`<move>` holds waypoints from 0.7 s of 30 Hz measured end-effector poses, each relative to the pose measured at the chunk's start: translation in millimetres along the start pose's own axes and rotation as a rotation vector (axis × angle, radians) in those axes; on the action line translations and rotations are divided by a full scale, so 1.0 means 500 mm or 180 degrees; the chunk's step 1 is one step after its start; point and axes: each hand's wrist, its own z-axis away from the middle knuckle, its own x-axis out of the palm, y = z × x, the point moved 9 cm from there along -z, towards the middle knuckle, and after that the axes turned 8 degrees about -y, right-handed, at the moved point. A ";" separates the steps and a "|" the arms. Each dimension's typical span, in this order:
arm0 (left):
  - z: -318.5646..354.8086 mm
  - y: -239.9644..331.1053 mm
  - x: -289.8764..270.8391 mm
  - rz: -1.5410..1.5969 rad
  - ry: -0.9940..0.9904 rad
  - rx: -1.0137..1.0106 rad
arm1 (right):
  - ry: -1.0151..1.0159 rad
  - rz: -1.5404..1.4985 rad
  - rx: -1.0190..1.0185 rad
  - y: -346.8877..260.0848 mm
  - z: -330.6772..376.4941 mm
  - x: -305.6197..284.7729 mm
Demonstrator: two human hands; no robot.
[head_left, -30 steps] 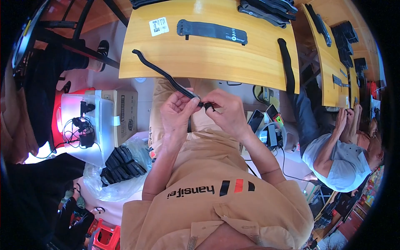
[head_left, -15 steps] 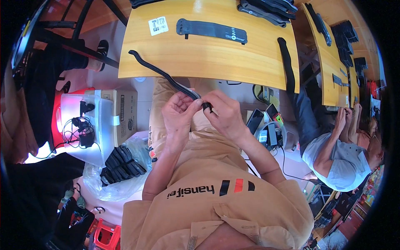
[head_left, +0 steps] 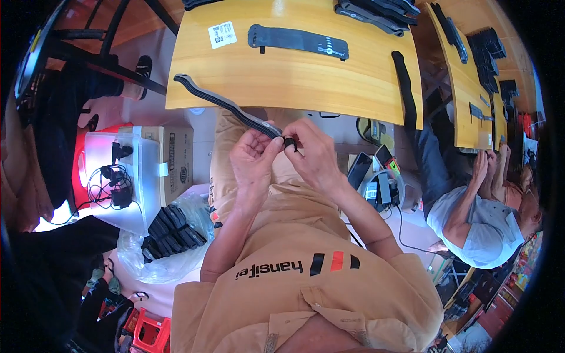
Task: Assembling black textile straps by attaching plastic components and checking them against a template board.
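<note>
Both hands meet over my lap at the near edge of the table. My left hand (head_left: pixel 254 156) pinches a long black strap (head_left: pixel 220 105) close to its near end; from there it runs up and left, its far tip over the wooden tabletop. My right hand (head_left: pixel 313 154) grips the strap's near end, where a small black loop sticks out between thumb and fingers. Ahead on the table lies a wide dark grey strap (head_left: pixel 300 42) with a round hole at its left end. Beside it is a white label sheet (head_left: pixel 222 35). The fingers partly hide the strap's end.
A stack of black straps (head_left: pixel 376 15) lies at the far right of the wooden table (head_left: pixel 265 76). Another black strap (head_left: pixel 404 88) hangs over its right edge. Left below stand a clear plastic bin (head_left: pixel 150 176) with cables and a cardboard box (head_left: pixel 176 156). A co-worker (head_left: pixel 477 226) sits at right.
The strap has twisted slightly, showing more of its flat face, and its far tip has shifted a little left. My right hand has moved slightly left and up.
</note>
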 end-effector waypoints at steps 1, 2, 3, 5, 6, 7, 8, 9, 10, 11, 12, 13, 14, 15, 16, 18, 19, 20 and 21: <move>0.000 -0.002 -0.001 0.0001 -0.0001 -0.0003 | -0.0041 0.0060 0.0019 0.002 -0.002 0.003; 0.000 -0.002 -0.004 -0.0081 0.0014 -0.0011 | -0.0083 0.0120 0.0038 0.003 -0.003 0.006; 0.000 -0.002 -0.006 -0.0162 0.0026 -0.0021 | -0.0081 0.0123 0.0042 0.005 -0.003 0.008; -0.001 -0.001 -0.002 -0.0209 0.0019 -0.0014 | -0.0051 0.0074 0.0066 0.009 -0.002 0.009; -0.001 0.001 -0.001 -0.0260 0.0025 -0.0002 | -0.0057 0.0071 0.0065 0.008 -0.001 0.009; -0.001 0.004 -0.002 -0.0261 0.0031 -0.0003 | -0.0051 0.0102 0.0047 0.005 0.000 0.007; -0.001 0.010 -0.003 -0.0566 0.0010 -0.0027 | -0.0044 0.0134 0.0028 0.001 0.001 0.006; -0.002 0.014 -0.002 -0.0868 -0.0017 -0.0052 | -0.0045 0.0135 0.0029 -0.002 0.001 0.004; -0.002 0.017 -0.005 -0.0867 -0.0017 -0.0051 | 0.0025 0.0114 -0.0021 -0.008 0.000 -0.001; -0.002 0.017 -0.003 -0.1304 -0.0125 -0.0131 | 0.0094 0.0093 -0.0071 -0.012 0.000 -0.005; -0.001 0.017 0.000 -0.1741 -0.0234 -0.0213 | 0.0095 0.0093 -0.0071 -0.012 -0.001 -0.006; -0.001 0.020 -0.002 -0.1741 -0.0234 -0.0213 | 0.0057 0.0001 -0.0038 -0.009 -0.002 -0.004; -0.002 0.024 -0.001 -0.1845 -0.0271 -0.0174 | 0.0019 -0.0092 -0.0005 -0.006 -0.004 -0.002; -0.002 0.028 0.002 -0.1949 -0.0309 -0.0135 | 0.0020 -0.0092 -0.0004 -0.006 -0.005 -0.002; -0.001 0.032 0.004 -0.1949 -0.0310 -0.0135 | 0.0015 -0.0132 -0.0014 -0.006 -0.006 -0.002; 0.000 0.041 0.016 -0.2277 -0.0441 -0.0052 | 0.0011 -0.0173 -0.0026 -0.007 -0.007 0.000; 0.000 0.040 0.015 -0.2278 -0.0441 -0.0051 | -0.0038 -0.0169 0.0024 -0.005 -0.008 0.004; -0.001 0.040 0.015 -0.2379 -0.0455 0.0011 | -0.0086 -0.0164 0.0075 -0.003 -0.009 0.008; -0.001 0.042 0.015 -0.2481 -0.0469 0.0071 | -0.0084 -0.0164 0.0076 -0.003 -0.009 0.008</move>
